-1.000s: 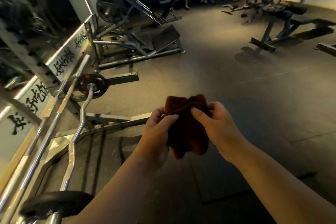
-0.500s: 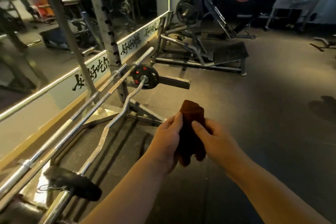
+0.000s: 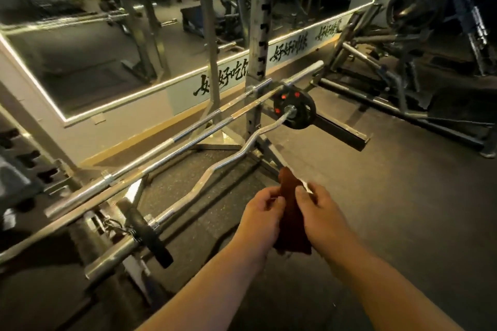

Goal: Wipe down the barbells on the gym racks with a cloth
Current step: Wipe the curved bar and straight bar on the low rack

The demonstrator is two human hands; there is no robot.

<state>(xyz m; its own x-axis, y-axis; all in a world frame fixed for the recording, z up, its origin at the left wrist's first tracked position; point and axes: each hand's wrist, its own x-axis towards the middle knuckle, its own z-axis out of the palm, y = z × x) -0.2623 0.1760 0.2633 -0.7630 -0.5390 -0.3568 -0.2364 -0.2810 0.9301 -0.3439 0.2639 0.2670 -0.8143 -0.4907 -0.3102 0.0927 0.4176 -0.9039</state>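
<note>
A dark red-brown cloth [image 3: 291, 217] hangs folded between both hands in the lower middle of the head view. My left hand [image 3: 262, 212] pinches its left edge and my right hand [image 3: 320, 213] pinches its right edge. Left of the hands, a chrome curl bar [image 3: 212, 172] with small black plates [image 3: 294, 110] rests on the rack, just short of my fingers. Behind it two straight chrome barbells [image 3: 172, 154] lie side by side across the rack. Neither hand touches any bar.
A grey rack upright [image 3: 258, 43] rises behind the bars, with a wall mirror [image 3: 113, 56] behind it. A black rack foot [image 3: 338, 131] juts right onto the floor. A plate-loaded machine [image 3: 414, 11] stands at the far right. Dark rubber flooring [image 3: 403, 209] spreads to the right.
The view has swung left, bringing the rack and bars to the centre. Both hands kept hold of the cloth, which is now folded narrower and hangs longer between them.
</note>
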